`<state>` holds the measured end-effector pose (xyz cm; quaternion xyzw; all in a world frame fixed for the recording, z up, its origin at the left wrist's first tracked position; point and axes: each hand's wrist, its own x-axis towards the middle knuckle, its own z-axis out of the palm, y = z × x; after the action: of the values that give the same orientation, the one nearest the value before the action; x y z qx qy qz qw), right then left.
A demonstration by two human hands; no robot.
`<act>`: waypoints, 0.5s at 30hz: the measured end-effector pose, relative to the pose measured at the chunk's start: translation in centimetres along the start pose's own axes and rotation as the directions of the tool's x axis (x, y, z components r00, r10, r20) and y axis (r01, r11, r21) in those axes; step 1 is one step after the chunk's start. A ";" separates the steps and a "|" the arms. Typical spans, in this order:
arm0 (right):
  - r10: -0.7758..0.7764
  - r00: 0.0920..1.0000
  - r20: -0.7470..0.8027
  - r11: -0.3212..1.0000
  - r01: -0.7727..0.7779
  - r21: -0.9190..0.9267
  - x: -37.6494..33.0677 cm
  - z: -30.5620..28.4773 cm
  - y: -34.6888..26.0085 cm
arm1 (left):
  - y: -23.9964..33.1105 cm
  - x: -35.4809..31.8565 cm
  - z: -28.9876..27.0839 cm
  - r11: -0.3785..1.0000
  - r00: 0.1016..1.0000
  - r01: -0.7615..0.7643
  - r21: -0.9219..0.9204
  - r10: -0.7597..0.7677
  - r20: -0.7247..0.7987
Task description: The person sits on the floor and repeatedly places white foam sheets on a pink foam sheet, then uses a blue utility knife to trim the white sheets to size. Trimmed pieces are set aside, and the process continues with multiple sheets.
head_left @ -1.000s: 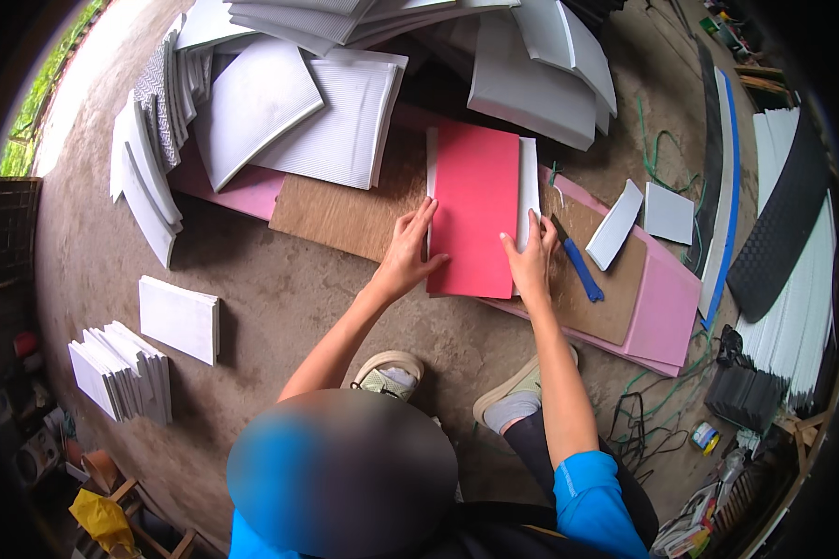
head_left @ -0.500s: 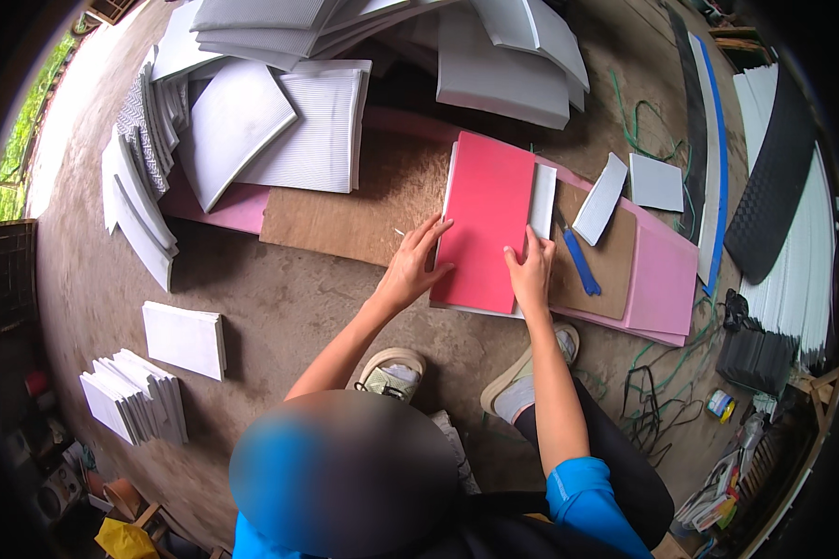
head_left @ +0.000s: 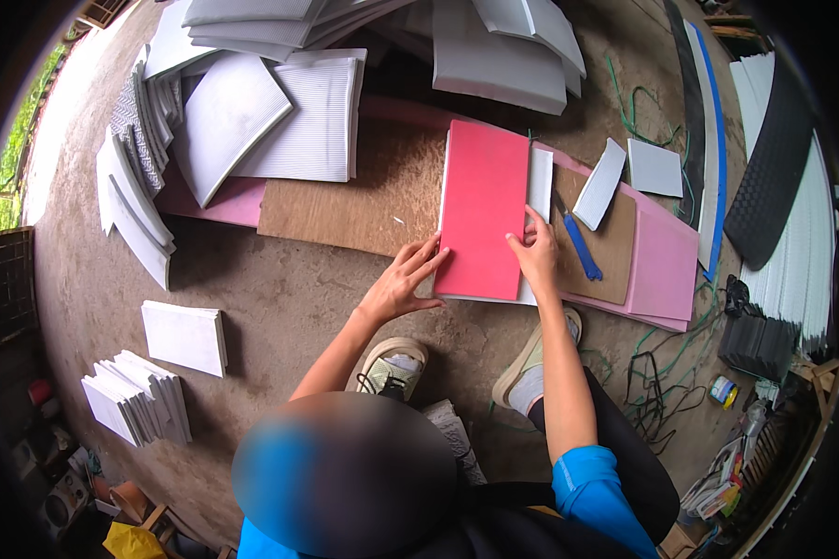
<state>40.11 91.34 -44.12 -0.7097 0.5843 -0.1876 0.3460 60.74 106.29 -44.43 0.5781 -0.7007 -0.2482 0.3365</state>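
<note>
A red rectangular board [head_left: 483, 205] lies on a white sheet [head_left: 542, 182], which shows as a strip along the board's right side. Both rest on a brown board [head_left: 364, 200] on the ground. My left hand [head_left: 403, 282] lies flat with fingers apart, its fingertips touching the red board's lower left edge. My right hand [head_left: 537, 253] presses with curled fingers on the board's right edge, where it meets the white strip. A blue-handled cutter [head_left: 581, 248] lies just right of my right hand.
Pink foam sheets [head_left: 667, 265] and two small white pieces [head_left: 601, 183] lie to the right. Heaps of white moulded panels [head_left: 280, 121] fill the back and left, and small white stacks [head_left: 140, 396] sit at the near left. Green cords [head_left: 657, 373] trail by my shoes [head_left: 391, 365].
My left hand has slid down the red board's left edge toward its near corner. My right hand stays on the right edge. My head has shifted a little.
</note>
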 end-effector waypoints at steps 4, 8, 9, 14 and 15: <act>0.008 1.000 0.013 1.000 -0.008 0.029 0.1 -0.1 -0.1 | -0.5 -0.1 0.0 0.999 1.000 -0.025 0.029 0.024 0.015; 0.000 1.000 0.014 0.998 -0.001 0.056 0.2 -0.3 0.3 | -0.5 0.1 -0.1 1.000 1.000 -0.020 0.017 0.020 0.023; -0.003 1.000 0.017 0.998 0.002 0.067 0.2 -0.3 0.2 | -0.5 0.1 -0.2 1.000 1.000 -0.017 0.016 0.017 0.014; -0.003 0.999 0.046 0.994 -0.002 0.107 0.0 -0.4 0.3 | -0.4 -0.3 -0.1 0.999 0.999 0.030 0.013 -0.030 0.015; -0.013 0.999 0.047 0.994 0.008 0.105 0.0 -0.5 0.4 | -0.3 -0.3 -0.1 1.000 1.000 0.025 0.009 -0.025 0.010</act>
<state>39.54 91.16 -44.04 -0.6978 0.5617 -0.2029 0.3956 61.06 106.54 -44.66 0.5871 -0.6961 -0.2523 0.3271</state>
